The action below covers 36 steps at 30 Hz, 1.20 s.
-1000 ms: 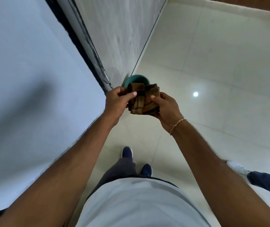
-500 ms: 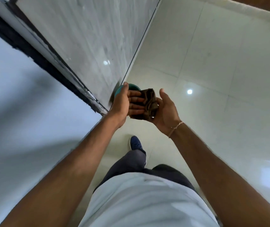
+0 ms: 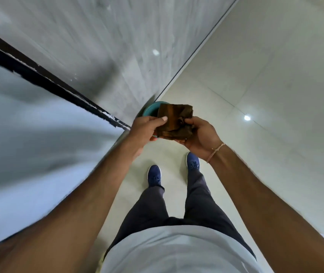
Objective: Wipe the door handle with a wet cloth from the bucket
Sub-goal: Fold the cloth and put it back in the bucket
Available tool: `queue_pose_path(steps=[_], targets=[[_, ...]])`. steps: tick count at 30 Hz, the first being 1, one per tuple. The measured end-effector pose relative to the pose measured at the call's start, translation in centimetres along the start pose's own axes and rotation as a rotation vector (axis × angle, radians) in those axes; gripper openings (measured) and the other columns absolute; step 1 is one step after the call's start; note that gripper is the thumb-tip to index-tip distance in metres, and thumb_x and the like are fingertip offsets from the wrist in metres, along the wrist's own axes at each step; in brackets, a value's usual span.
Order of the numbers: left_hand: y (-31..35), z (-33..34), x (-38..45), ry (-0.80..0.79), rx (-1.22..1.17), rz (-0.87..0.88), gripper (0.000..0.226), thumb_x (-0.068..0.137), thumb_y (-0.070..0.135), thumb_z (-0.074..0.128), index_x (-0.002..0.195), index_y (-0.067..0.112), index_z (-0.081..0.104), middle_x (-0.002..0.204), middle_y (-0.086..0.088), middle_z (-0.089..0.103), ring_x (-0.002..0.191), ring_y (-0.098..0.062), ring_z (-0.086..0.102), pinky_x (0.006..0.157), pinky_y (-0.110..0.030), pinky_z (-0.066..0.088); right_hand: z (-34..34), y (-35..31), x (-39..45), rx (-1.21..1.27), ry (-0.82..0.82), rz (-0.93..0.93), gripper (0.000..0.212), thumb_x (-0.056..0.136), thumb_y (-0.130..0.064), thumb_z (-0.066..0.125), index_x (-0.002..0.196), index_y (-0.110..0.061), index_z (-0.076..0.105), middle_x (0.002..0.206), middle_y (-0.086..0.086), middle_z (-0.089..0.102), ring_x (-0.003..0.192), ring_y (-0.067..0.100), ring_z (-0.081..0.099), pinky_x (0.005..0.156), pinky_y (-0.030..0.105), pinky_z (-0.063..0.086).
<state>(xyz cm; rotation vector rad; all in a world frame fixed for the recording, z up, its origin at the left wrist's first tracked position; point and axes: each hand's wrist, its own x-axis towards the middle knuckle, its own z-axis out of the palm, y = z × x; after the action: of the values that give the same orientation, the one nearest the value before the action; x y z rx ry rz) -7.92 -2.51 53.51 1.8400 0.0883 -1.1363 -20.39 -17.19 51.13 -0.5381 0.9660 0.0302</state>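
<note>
We now hold the brown cloth [image 3: 175, 121] spread flatter than a moment ago, left hand [image 3: 145, 131] pinching its edge, right hand [image 3: 200, 134] cupping it from below. Both grips close on it above the teal bucket [image 3: 149, 111] on the floor [image 3: 275, 95]. It looks folded for wiping; no door handle is in view.

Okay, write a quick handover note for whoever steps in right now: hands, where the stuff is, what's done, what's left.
Left hand: gripping the left edge of the brown cloth.
Right hand: holding the cloth's right side from below.
Teal bucket: on the floor by the wall, mostly hidden behind the cloth.
Done: cloth is out of the bucket, folded and held at chest height.
Left: the door handle is not in view; find it and wipe it.
</note>
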Motion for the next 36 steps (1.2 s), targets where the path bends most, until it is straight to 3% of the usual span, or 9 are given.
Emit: queue_pose_path(steps=[3, 6, 12, 16, 19, 21, 26, 31, 36], targets=[[-0.6, 1.5, 2.1, 0.052, -0.095, -0.027, 0.006, 0.100, 0.027, 0.079, 0.096, 0.022, 0.078, 0.095, -0.001, 0.083, 0.098, -0.022, 0.076, 0.091, -0.038, 0.059, -1.6, -1.7, 2.8, -0.108, -0.051, 0.062, 0.044, 0.104, -0.019, 0.050, 0.144, -0.005, 0.061, 0.143, 0.020, 0.068, 0.137, 0.042, 0.062, 0.117, 0.056, 0.051], [-1.5, 3.0, 4.5, 0.167, -0.165, -0.070, 0.006, 0.098, 0.027, 0.081, 0.099, 0.022, 0.077, 0.105, -0.006, 0.082, 0.100, -0.023, 0.076, 0.084, -0.034, 0.060, -3.0, -3.1, 5.4, -0.378, -0.091, 0.118, 0.036, 0.097, -0.026, 0.066, 0.131, -0.014, 0.065, 0.127, 0.011, 0.074, 0.122, 0.030, 0.069, 0.104, 0.046, 0.056], [-6.1, 4.4, 11.4, 0.255, -0.193, -0.087, 0.012, 0.103, 0.031, 0.077, 0.094, 0.023, 0.074, 0.093, 0.000, 0.080, 0.087, -0.017, 0.074, 0.084, -0.036, 0.060, -5.1, -2.9, 14.1, -0.543, 0.048, 0.110, 0.015, 0.100, -0.004, 0.068, 0.113, -0.012, 0.068, 0.112, 0.017, 0.073, 0.104, 0.031, 0.073, 0.082, 0.039, 0.064], [-12.6, 3.9, 19.3, 0.346, -0.010, -0.052, 0.027, 0.107, 0.042, 0.069, 0.116, 0.017, 0.074, 0.115, -0.003, 0.080, 0.103, -0.016, 0.074, 0.102, -0.040, 0.060, -7.3, -0.4, 23.8, -0.714, 0.139, 0.071, 0.012, 0.097, -0.006, 0.072, 0.096, -0.017, 0.067, 0.104, 0.014, 0.074, 0.097, 0.030, 0.075, 0.086, 0.041, 0.066], [-17.9, 3.6, 24.6, 0.355, 0.226, -0.025, 0.043, 0.107, 0.042, 0.066, 0.139, 0.013, 0.068, 0.140, -0.005, 0.073, 0.129, -0.021, 0.068, 0.113, -0.038, 0.052, -8.9, 2.1, 31.6, -0.956, 0.178, -0.019, 0.014, 0.094, -0.011, 0.078, 0.101, -0.020, 0.070, 0.103, 0.011, 0.074, 0.098, 0.034, 0.078, 0.079, 0.038, 0.067], [-21.3, 3.5, 28.1, 0.346, 0.335, 0.013, 0.051, 0.107, 0.040, 0.067, 0.149, 0.012, 0.062, 0.150, -0.009, 0.067, 0.139, -0.026, 0.062, 0.116, -0.040, 0.049, -9.6, 4.1, 36.7, -1.207, 0.186, -0.104, 0.023, 0.091, -0.018, 0.080, 0.112, -0.021, 0.073, 0.103, 0.006, 0.074, 0.099, 0.029, 0.076, 0.085, 0.039, 0.067], [-28.4, 3.2, 34.3, 0.319, 0.478, 0.075, 0.060, 0.106, 0.036, 0.069, 0.158, 0.012, 0.052, 0.160, -0.008, 0.057, 0.149, -0.029, 0.051, 0.121, -0.048, 0.048, -9.8, 9.2, 47.3, -1.781, 0.114, -0.297, 0.037, 0.087, -0.026, 0.076, 0.123, -0.016, 0.073, 0.116, 0.009, 0.077, 0.109, 0.033, 0.071, 0.096, 0.040, 0.059], [-33.3, 2.5, 37.6, 0.362, 0.516, 0.122, 0.062, 0.104, 0.034, 0.070, 0.159, 0.013, 0.049, 0.166, -0.004, 0.051, 0.154, -0.027, 0.043, 0.121, -0.044, 0.043, -10.0, 13.6, 55.9, -2.100, 0.016, -0.317, 0.043, 0.088, -0.027, 0.076, 0.129, -0.015, 0.069, 0.127, 0.019, 0.072, 0.118, 0.043, 0.071, 0.098, 0.048, 0.059], [-35.3, 2.2, 39.0, 0.363, 0.486, 0.173, 0.061, 0.104, 0.032, 0.070, 0.159, 0.013, 0.050, 0.166, -0.003, 0.050, 0.155, -0.025, 0.042, 0.121, -0.043, 0.043, -11.0, 16.9, 60.8, -2.340, 0.012, -0.488, 0.037, 0.107, -0.007, 0.043, 0.140, -0.006, 0.060, 0.135, 0.025, 0.065, 0.126, 0.048, 0.066, 0.100, 0.054, 0.056]])
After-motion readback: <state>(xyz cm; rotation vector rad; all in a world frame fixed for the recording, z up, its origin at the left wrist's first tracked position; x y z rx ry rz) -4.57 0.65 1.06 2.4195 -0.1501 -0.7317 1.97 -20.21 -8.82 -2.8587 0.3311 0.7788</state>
